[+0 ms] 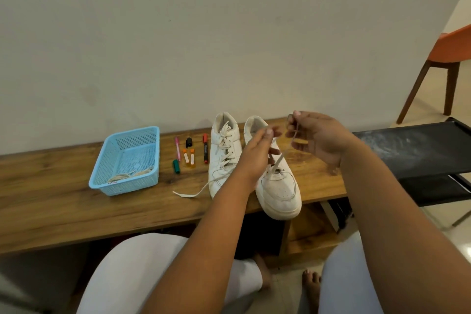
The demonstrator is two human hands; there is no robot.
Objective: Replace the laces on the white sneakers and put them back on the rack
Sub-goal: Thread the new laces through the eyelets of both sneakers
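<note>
Head view: both hands [277, 143] pinching right sneaker's lace [283, 153].

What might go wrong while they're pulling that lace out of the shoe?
The right sneaker has its toe over the bench edge; a hard tug on the lace that both hands hold, left hand and right hand, might tip it off. The left sneaker's loose lace end could snag.

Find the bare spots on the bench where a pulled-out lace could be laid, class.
Bare wood lies on the bench left of the blue basket, and along its front edge before the basket and markers. It is crowded from the markers to the two sneakers, where both hands work a lace.
</note>
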